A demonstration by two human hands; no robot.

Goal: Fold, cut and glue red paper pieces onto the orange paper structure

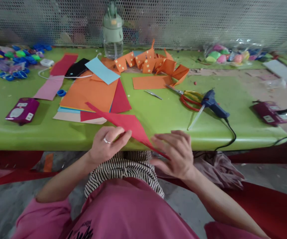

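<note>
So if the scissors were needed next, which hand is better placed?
Probably the right hand: it looks open and the scissors lie on its side, while the left hand, farther off, pinches the red sheet.

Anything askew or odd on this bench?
Mild clutter. The paper stack is askew, its sheets fanned at different angles. Cut orange strips curl in a tangle behind, unlike the flat sheets. The glue gun lies on its side, off any stand.

The paper [133,124] you grip is red, your trousers [133,167] below it striped black and white, the table [163,116] beyond green.
</note>
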